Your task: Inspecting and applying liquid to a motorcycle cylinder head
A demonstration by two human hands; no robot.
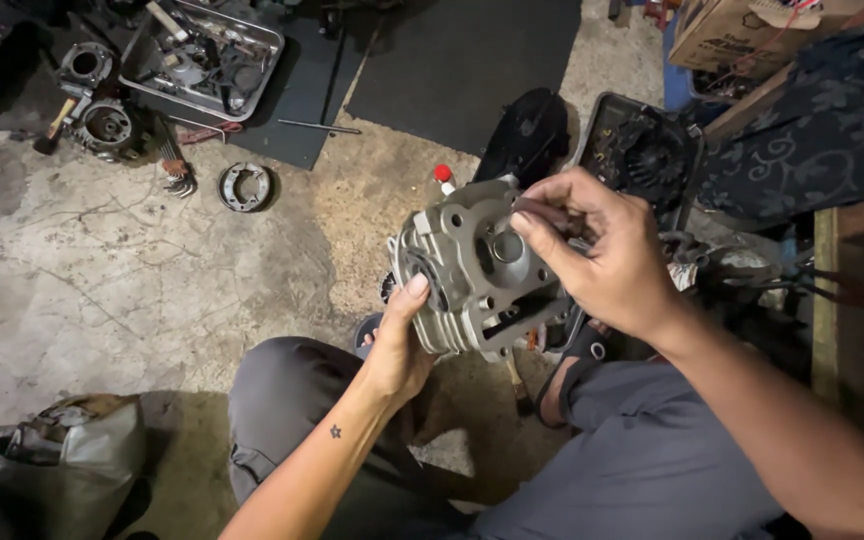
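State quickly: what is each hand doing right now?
Left hand: shut on the engine cylinder head.
Right hand: pinching a small dark piece against it.

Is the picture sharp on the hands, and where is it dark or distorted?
Head view: the metal engine part and right hand are sharp and evenly lit; the left hand too; corners fall dark, near the metal tray; edges bend slightly.
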